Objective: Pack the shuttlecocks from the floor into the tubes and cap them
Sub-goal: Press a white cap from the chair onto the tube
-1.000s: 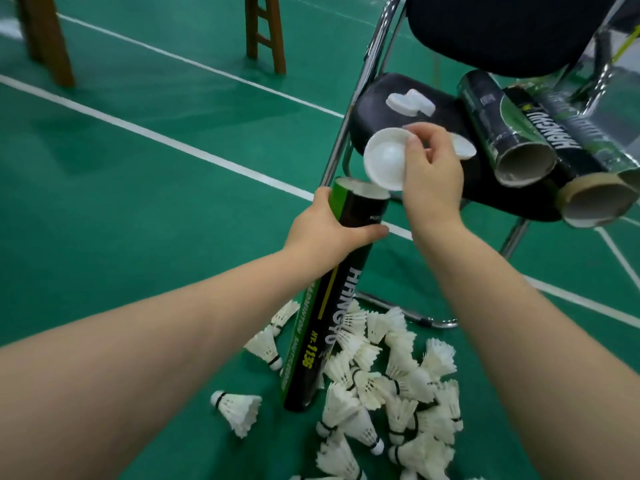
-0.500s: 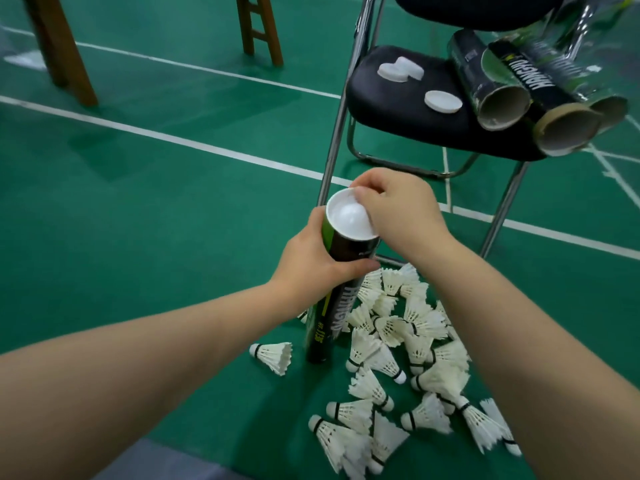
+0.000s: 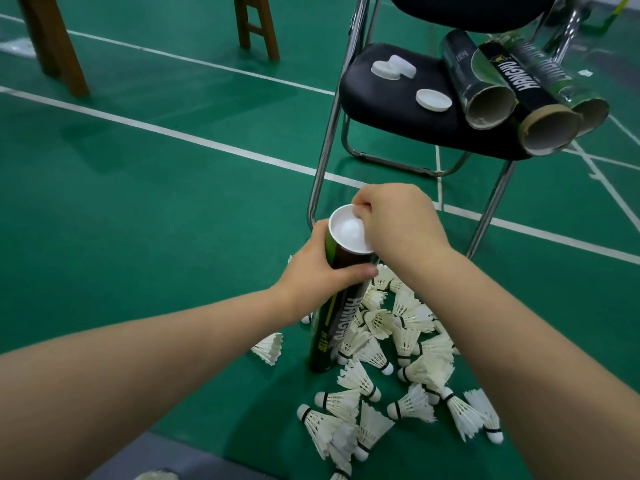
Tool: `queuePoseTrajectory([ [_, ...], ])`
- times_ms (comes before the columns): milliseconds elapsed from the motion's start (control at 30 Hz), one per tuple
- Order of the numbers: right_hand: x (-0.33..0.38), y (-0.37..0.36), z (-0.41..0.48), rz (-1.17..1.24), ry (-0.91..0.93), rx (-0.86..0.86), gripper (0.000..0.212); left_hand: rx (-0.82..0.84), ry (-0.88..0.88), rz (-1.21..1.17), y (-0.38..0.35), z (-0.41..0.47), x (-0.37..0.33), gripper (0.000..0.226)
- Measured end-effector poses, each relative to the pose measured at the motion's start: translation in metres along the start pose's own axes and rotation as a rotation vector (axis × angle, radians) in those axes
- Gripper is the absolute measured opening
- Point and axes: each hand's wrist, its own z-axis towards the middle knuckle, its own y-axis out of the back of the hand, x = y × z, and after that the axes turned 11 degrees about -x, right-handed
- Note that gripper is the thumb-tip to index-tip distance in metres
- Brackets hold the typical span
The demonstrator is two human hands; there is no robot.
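Note:
A black and green shuttlecock tube (image 3: 332,323) stands upright on the green floor. My left hand (image 3: 313,275) grips it just below its top. A white cap (image 3: 348,233) sits on the tube's mouth, and my right hand (image 3: 394,226) pinches the cap's far rim with curled fingers. Several white shuttlecocks (image 3: 398,358) lie scattered around the tube's foot and toward me. What is inside the tube is hidden by the cap.
A black folding chair (image 3: 374,98) stands behind, bearing three open tubes (image 3: 485,84) lying on their sides and loose white caps (image 3: 433,100). Wooden legs (image 3: 256,26) stand at the back left. White court lines cross the floor.
My right hand brought the white cap down from in front of the chair onto the tube's mouth. My left hand kept its grip on the tube.

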Motion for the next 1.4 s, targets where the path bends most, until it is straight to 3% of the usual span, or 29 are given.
queuePoseTrajectory([
  [133,-0.003,0.002,-0.004,0.074,-0.054,0.007,0.026,0.067,0.020,-0.175,0.002,-0.003,-0.008,0.075],
  [267,-0.001,0.001,-0.008,0.250,-0.171,-0.024,0.022,-0.132,0.145,-0.270,0.000,0.005,-0.033,0.051],
  [400,-0.003,0.000,-0.004,0.268,-0.318,0.128,0.025,-0.235,0.238,-0.310,-0.005,0.008,-0.040,0.022],
  [567,-0.007,0.003,0.004,0.295,-0.416,0.306,0.037,-0.230,0.293,-0.409,-0.005,0.007,-0.047,0.018],
  [967,-0.002,-0.005,-0.004,0.329,-0.433,0.172,0.046,-0.345,0.244,-0.392,-0.009,0.006,-0.045,0.024],
  [1100,-0.002,-0.006,-0.008,0.345,-0.414,0.152,0.043,-0.300,0.263,-0.444,-0.009,0.003,-0.047,0.023],
  [1167,-0.003,-0.006,-0.009,0.445,-0.496,0.222,0.036,-0.278,0.276,-0.477,-0.007,0.000,-0.048,0.022],
  [1267,-0.012,-0.003,-0.018,0.850,-0.759,0.587,0.052,-0.249,0.311,-0.522,-0.002,-0.005,-0.048,0.019],
  [1333,-0.022,-0.003,-0.024,0.971,-0.765,0.749,0.068,-0.211,0.331,-0.566,0.002,-0.008,-0.049,0.020],
  [1400,-0.028,-0.006,-0.024,1.004,-0.763,0.761,0.078,-0.163,0.336,-0.594,0.005,-0.010,-0.049,0.023],
])
